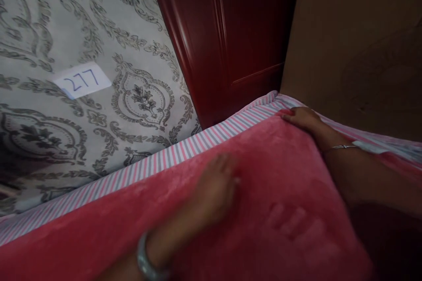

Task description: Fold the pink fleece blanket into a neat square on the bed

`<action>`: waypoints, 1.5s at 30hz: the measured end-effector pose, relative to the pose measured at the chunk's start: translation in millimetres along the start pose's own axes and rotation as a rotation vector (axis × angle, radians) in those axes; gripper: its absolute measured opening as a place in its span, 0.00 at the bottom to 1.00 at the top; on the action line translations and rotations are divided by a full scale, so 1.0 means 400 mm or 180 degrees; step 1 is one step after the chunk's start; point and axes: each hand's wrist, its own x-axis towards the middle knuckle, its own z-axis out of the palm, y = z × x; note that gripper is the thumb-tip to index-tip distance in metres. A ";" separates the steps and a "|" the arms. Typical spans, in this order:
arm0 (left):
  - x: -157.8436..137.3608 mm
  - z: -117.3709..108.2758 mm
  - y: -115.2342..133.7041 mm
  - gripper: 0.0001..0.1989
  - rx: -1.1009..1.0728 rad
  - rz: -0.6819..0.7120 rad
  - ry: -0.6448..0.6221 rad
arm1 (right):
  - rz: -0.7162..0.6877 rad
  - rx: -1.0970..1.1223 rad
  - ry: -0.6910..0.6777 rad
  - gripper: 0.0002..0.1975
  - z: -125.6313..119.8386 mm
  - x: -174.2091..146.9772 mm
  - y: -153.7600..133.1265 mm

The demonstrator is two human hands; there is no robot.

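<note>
A plush red blanket (184,210) is spread over a bed, on top of a pink, grey and white striped sheet (171,156). At the far corner my right hand (303,117), with a thin bangle on its wrist, is closed on the blanket's edge, where a bit of red fabric bunches at the fingertips. My left hand (216,189), wearing a thick silver bangle (147,259), is over the middle of the blanket. Motion smears its fingers, and whether it touches the fabric is unclear. A hand-shaped mark shows in the pile to its right.
Patterned grey-and-white wallpaper (141,96) carries a paper label (84,81) reading 277. A dark red panelled wooden board (227,44) stands behind the bed's far edge. A large brown cardboard-like panel (356,52) rises close behind my right hand.
</note>
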 end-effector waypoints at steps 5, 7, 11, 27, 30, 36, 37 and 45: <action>0.103 -0.026 -0.264 0.20 -0.0549 -0.1309 -0.0093 | 0.0028 0.0337 -0.0253 0.24 -0.031 -0.004 -0.004; 0.136 -0.022 -0.315 0.24 -0.0984 -0.1579 -0.0252 | 0.0097 0.0464 -0.0290 0.27 -0.033 -0.008 -0.007; 0.179 -0.008 -0.313 0.19 -0.1349 -0.1652 -0.0680 | 0.0200 0.0553 -0.0261 0.16 -0.035 -0.019 -0.018; 0.171 0.047 -0.279 0.15 0.0376 -0.1388 0.0012 | -0.0349 -0.0373 0.0434 0.16 0.031 -0.005 0.024; 0.158 0.027 -0.221 0.17 0.0356 -0.0807 0.0456 | -0.0207 -0.0395 0.0293 0.19 0.019 0.015 0.035; 0.090 0.080 -0.013 0.40 0.0023 0.1080 -0.0463 | -0.0084 -0.0255 -0.0161 0.28 -0.019 0.032 0.065; 0.082 0.095 0.007 0.42 -0.0034 0.1152 -0.0768 | -0.0101 -0.0251 -0.0232 0.27 -0.022 0.032 0.071; 0.076 0.136 0.000 0.44 -0.0231 0.1140 -0.0896 | -0.0228 -0.0476 -0.0240 0.22 -0.019 0.021 0.072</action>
